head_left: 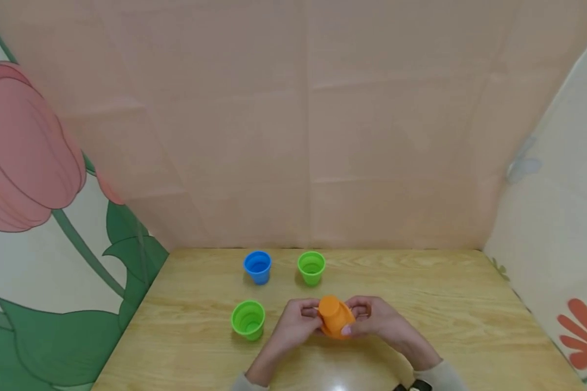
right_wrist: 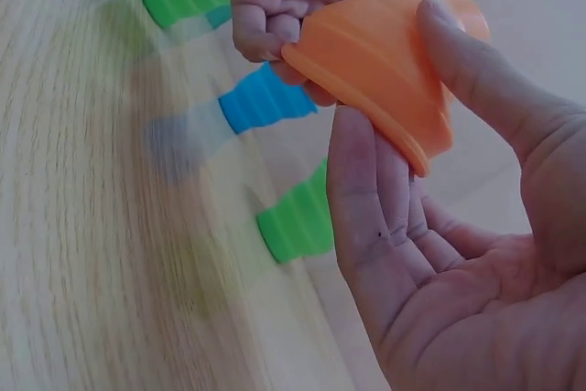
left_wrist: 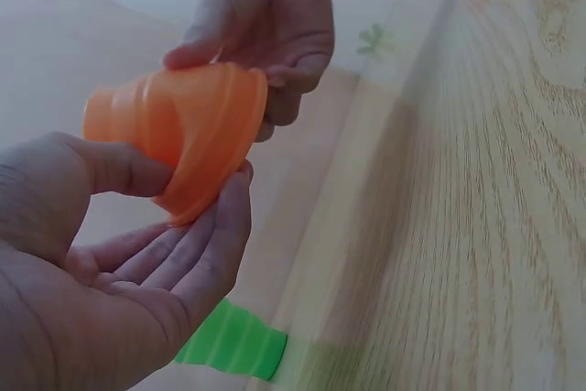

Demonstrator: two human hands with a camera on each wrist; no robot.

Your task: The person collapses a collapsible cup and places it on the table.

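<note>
Apparently part-folded, the ribbed orange cup (head_left: pixel 332 317) tilts base-up, pinched by the left hand (head_left: pixel 297 325) and right hand (head_left: pixel 378 319).

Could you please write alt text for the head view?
A person's left hand and right hand hold an orange cup, base toward the camera, over a wooden table. A blue cup and a green cup stand upright beyond; another green cup stands left of the hands.

We see an orange cup (head_left: pixel 330 310), a blue cup (head_left: pixel 260 276), two green cups (head_left: pixel 311 276) (head_left: pixel 249 325), a tan wood-grained table (head_left: pixel 176 304), a pinkish-beige backdrop (head_left: pixel 332 136) and a pink tulip print (head_left: pixel 31 149).
</note>
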